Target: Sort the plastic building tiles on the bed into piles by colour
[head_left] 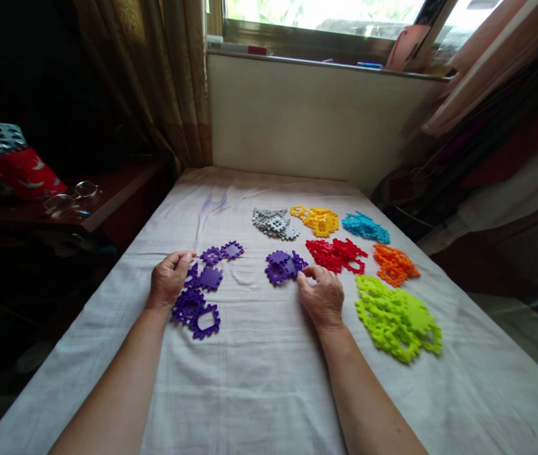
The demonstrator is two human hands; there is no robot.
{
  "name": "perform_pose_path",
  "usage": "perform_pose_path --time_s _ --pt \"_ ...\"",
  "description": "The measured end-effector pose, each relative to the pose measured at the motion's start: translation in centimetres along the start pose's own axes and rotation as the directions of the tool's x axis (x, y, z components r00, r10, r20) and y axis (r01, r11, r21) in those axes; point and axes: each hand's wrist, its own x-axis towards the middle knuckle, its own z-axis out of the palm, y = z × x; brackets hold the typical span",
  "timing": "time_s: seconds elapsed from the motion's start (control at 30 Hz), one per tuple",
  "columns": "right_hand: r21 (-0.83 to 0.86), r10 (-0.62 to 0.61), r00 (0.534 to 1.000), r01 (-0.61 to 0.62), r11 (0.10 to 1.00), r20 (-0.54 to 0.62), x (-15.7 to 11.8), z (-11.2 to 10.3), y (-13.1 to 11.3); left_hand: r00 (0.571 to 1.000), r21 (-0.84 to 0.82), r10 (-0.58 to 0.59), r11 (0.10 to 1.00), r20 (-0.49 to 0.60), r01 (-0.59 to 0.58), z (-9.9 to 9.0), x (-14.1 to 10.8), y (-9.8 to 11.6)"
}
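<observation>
My left hand is closed, thumb against forefinger, at the left side of a loose spread of purple interlocking plastic pieces. Whether a piece is pinched in its fingertips I cannot make out; a purple piece with an open middle shows right beside them. My right hand pinches the edge of a purple interlocking piece at the right of a small purple pile. The palms of both hands are hidden from view.
Interlocking pieces lie in piles: grey, yellow, blue, red, orange and lime green. All rest on a pale cloth. Eyeglasses and a red container stand on a side table.
</observation>
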Motion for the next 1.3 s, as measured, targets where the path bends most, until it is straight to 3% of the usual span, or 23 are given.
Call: perform_pose_path --time_s 0.23,0.4,0.47,0.57,0.63,0.77,1.03,1.1,1.17,1.23,1.3 --pt "0.007 -0.088 0.995 0.088 0.996 -0.039 0.1 -0.3 0.0 1.000 0.024 0.012 1.000 0.000 -0.012 0.0 -0.1 0.1" --pt "0.148 -0.263 0.965 0.262 0.954 -0.010 -0.9 -0.8 -3.5 1.000 0.018 0.019 1.000 -0.016 -0.019 0.2 -0.4 0.7" --pt "0.258 -0.380 0.921 0.347 0.901 0.089 -1.9 -1.0 -5.7 1.000 0.006 0.013 1.000 -0.010 -0.013 0.3 -0.4 0.8" --pt "0.406 -0.543 0.790 0.414 0.815 0.285 -3.6 -1.0 -8.8 1.000 0.004 0.011 1.000 0.005 -0.011 0.3 -0.5 0.7" --pt "0.440 -0.589 0.717 0.422 0.793 0.373 -4.6 -1.1 -10.2 1.000 0.004 0.017 1.000 0.013 -0.017 0.4 -0.4 0.6" --pt "0.411 -0.582 0.678 0.422 0.808 0.450 -5.4 -1.0 -11.8 0.999 -0.003 0.026 1.000 0.025 -0.026 0.4 -0.4 0.3" --pt "0.430 -0.570 0.697 0.395 0.812 0.435 -5.2 -0.8 -11.5 0.999 0.015 0.017 1.000 0.028 -0.018 0.2 -0.4 0.5" --pt "0.414 -0.551 0.748 0.399 0.818 0.370 -4.5 -0.8 -10.4 0.999 0.017 0.016 1.000 0.028 -0.016 0.1 -0.3 0.5" --pt "0.355 -0.490 0.831 0.389 0.850 0.263 -3.5 -0.9 -8.8 1.000 0.021 0.010 1.000 0.028 -0.010 0.1 -0.3 0.6" --pt "0.253 -0.378 0.914 0.334 0.908 0.150 -2.2 -1.0 -6.8 1.000 0.025 0.005 1.000 0.028 -0.006 0.1 -0.3 0.6" --pt "0.135 -0.243 0.968 0.232 0.963 0.069 -0.9 -0.9 -4.7 1.000 0.019 -0.001 1.000 0.026 0.001 0.1 -0.2 0.6"
